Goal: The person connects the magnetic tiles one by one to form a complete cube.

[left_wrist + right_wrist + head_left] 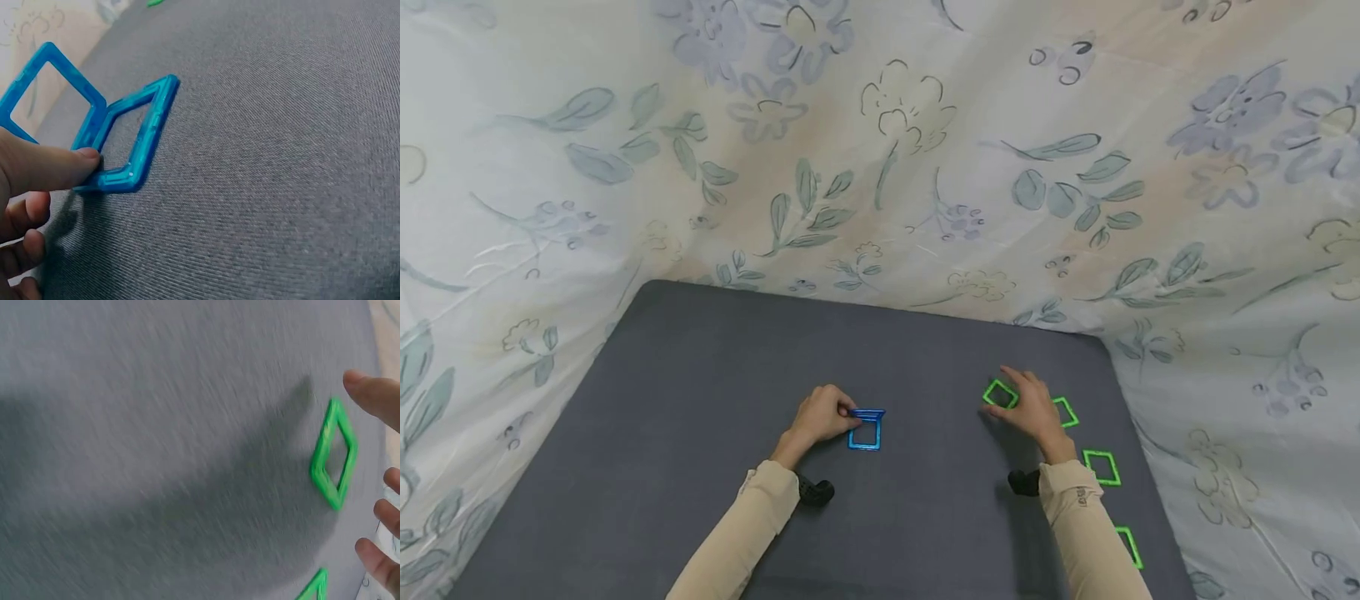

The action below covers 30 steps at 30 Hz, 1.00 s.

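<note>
Two blue square-frame magnetic tiles meet along one edge. One, the flat tile (865, 448), lies on the grey surface, and the raised tile (78, 76) stands up from its far edge. My left hand (820, 414) pinches them near the joined edge, thumb over the corner in the left wrist view; its other fingertips are partly hidden from the head. On the right, a green square-frame tile (991, 389) lies between the spread thumb and fingers of my right hand (1033, 408). In the right wrist view a gap shows between the fingers and that green tile (322, 440).
Down the right side lie more green frames: one tile (1071, 410) behind the right hand, another tile (1116, 468) by the sleeve, and a third tile (1136, 547) partly under the forearm. Floral cloth (910, 208) hangs behind and beside the grey table (700, 375).
</note>
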Motion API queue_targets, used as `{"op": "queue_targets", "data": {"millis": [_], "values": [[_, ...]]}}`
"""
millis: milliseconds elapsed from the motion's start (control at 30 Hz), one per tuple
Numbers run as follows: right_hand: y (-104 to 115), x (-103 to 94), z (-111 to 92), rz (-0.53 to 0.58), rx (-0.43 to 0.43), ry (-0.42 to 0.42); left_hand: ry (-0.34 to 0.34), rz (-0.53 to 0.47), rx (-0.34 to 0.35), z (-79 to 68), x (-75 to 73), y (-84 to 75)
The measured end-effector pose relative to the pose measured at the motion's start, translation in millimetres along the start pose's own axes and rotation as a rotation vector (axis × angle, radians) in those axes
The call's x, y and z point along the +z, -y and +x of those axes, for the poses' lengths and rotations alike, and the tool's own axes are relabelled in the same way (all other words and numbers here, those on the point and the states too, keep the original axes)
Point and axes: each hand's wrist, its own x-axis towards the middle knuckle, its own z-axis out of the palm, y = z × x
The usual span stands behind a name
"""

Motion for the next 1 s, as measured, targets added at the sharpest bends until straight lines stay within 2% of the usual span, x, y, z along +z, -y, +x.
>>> {"op": "queue_targets", "data": {"millis": [233,667,800,1000], "values": [[-12,-6.4,8,-0.058,0.063,0.130,0.018,-0.008,-0.062,2.0,0.8,-1.0],[-16,-11.1,25,-0.091,0.110,0.292,0.024,-0.009,-0.056,5.1,-3.2,-3.2],[-16,-10.7,28,-0.101,0.095,0.320,0.027,-0.009,-0.062,5.8,-3.7,-3.5],[-16,-10.5,31,-0.097,0.052,0.319,0.028,0.000,-0.065,6.6,-4.8,-4.1]]}}
